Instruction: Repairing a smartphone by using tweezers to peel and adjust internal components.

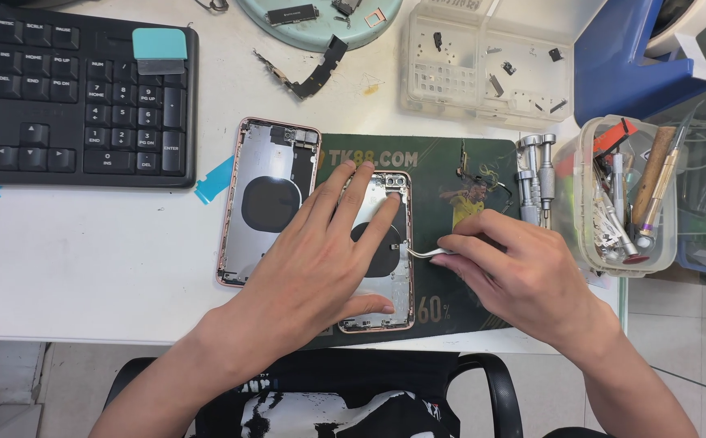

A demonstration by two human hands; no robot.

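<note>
Two opened phone housings lie on the desk. My left hand (328,251) rests flat on the right-hand housing (392,276), fingers spread, pressing it onto the dark green mat (450,170). My right hand (515,268) pinches metal tweezers (419,252) whose tips touch the housing's right side near its black round coil. The left-hand housing (268,199), pink-rimmed with a black round coil, lies untouched beside my left hand, partly off the mat.
A black keyboard (69,89) sits at back left. A clear parts tray (487,65) and a teal dish (320,16) stand at the back. Several screwdrivers (534,174) and a clear tub of tools (624,195) stand at the right. The desk's front edge is near.
</note>
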